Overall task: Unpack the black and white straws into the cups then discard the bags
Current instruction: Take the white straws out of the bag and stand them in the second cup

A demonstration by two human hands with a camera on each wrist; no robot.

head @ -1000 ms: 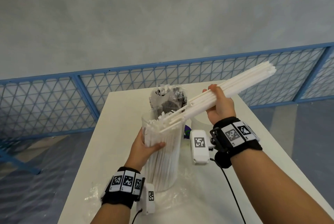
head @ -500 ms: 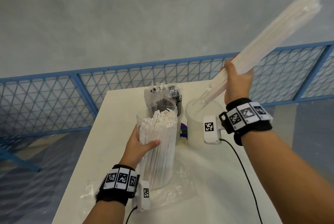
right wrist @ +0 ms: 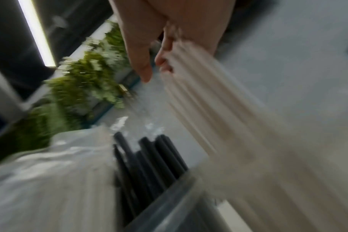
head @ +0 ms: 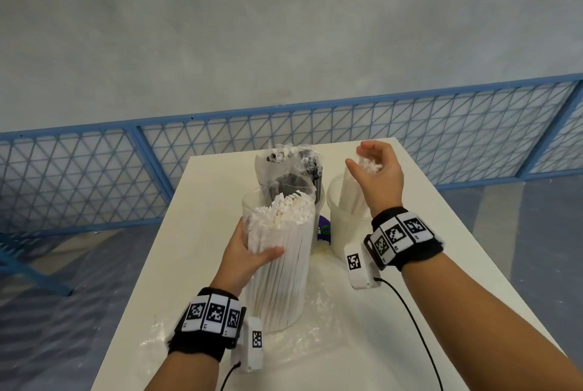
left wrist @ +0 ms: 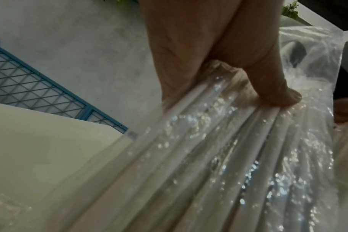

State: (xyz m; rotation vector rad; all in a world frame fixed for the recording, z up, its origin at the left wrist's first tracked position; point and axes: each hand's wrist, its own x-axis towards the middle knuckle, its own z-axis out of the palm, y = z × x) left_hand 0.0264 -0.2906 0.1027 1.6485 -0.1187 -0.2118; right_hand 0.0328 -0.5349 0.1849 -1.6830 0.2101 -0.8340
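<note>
A clear bag packed with white straws (head: 280, 280) stands upright on the white table (head: 202, 201). My left hand (head: 252, 258) grips its side, thumb pressed on the plastic (left wrist: 278, 94). To the right, a bundle of white straws (head: 350, 195) stands in a white cup (head: 344, 233). My right hand (head: 375, 173) hovers at the straws' tops, fingers loosely cupped, thumb spread apart; the wrist view is blurred (right wrist: 209, 109). Behind these stands a bag of black straws (head: 290, 176) in another cup, its dark straws (right wrist: 149, 160) showing.
Crumpled clear plastic (head: 318, 327) lies on the table under and in front of the white-straw bag. A purple object (head: 323, 229) sits between the bag and the white cup. A blue mesh fence (head: 94, 170) runs behind the table.
My right hand swung the white straw bundle from the bag up and over to the white cup. The straws have slid down into the cup, and the fingers have loosened. The left hand stayed put.
</note>
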